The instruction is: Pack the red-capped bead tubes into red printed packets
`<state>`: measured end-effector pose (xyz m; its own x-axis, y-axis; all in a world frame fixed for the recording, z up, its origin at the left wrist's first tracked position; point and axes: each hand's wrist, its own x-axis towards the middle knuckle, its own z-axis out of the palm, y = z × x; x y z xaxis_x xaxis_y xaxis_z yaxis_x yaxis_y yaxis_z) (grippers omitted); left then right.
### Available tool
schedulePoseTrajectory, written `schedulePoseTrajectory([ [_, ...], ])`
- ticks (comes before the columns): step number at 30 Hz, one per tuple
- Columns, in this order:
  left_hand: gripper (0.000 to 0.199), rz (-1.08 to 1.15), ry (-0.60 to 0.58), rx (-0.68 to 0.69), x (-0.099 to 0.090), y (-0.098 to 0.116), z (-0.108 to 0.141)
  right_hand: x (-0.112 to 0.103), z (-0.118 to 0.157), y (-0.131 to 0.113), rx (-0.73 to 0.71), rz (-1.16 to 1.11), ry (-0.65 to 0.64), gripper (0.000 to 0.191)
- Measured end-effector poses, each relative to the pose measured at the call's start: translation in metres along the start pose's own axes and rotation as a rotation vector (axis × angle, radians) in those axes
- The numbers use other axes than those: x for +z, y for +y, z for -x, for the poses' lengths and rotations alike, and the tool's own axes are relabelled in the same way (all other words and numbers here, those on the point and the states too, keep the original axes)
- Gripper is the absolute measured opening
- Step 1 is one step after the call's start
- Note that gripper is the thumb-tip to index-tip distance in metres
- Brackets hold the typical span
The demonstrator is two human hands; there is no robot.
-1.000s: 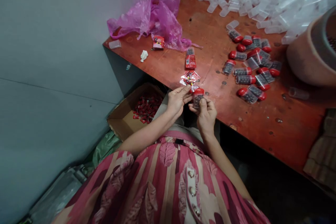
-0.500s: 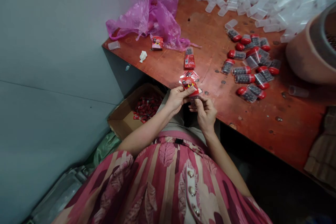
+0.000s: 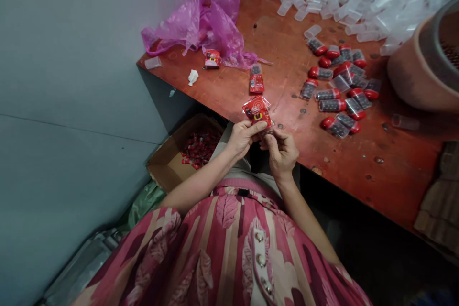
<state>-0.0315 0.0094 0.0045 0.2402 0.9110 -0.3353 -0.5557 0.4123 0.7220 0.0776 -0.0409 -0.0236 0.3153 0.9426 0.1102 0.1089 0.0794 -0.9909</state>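
Fingers (image 3: 258, 128) of left hand (image 3: 238, 140) pinched on red printed pouch (image 3: 257, 111); of right hand (image 3: 284, 154), curled at base, grip unclear. Apparently done: red packets (image 3: 201, 148), carton (image 3: 165, 170) below table (image 3: 218, 88) edge. Pending: red-capped vials (image 3: 332, 105).

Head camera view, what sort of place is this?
Probably a small packing workshop: there's a heap of clear tubes, a cluster of red-capped tubes, and a cardboard box of small red items.

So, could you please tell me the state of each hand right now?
Left hand: closed, holding the red packet.
Right hand: curled at the packet's lower end; grip cannot be told.
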Motion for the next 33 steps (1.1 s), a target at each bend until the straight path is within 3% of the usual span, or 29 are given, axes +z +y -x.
schedulePoseTrajectory([
  [5, 0.030, -0.017, -0.025, -0.027, 0.000, -0.002, 0.006, 0.007, 0.000, -0.010, 0.169, -0.220, 0.017, 0.025],
  [11, 0.029, -0.020, -0.070, -0.110, 0.000, -0.004, 0.016, 0.007, 0.005, -0.009, 0.061, -0.134, 0.155, 0.021],
  [17, 0.035, 0.048, 0.113, -0.021, -0.001, 0.003, 0.012, 0.006, 0.004, -0.012, 0.196, -0.323, -0.085, 0.025],
  [19, 0.036, 0.057, 0.120, -0.025, -0.001, 0.002, 0.013, 0.008, 0.009, -0.011, 0.177, -0.299, -0.079, 0.026],
  [23, 0.034, 0.048, 0.173, -0.011, -0.001, -0.010, 0.020, 0.013, 0.018, -0.005, 0.077, -0.135, 0.059, 0.026],
  [29, 0.032, 0.035, 0.196, 0.008, -0.007, -0.014, 0.023, 0.012, 0.010, -0.004, 0.345, -0.391, -0.077, 0.030],
  [33, 0.034, 0.138, 0.186, -0.028, -0.011, -0.005, 0.021, 0.011, 0.012, -0.010, 0.337, -0.351, -0.101, 0.029],
])
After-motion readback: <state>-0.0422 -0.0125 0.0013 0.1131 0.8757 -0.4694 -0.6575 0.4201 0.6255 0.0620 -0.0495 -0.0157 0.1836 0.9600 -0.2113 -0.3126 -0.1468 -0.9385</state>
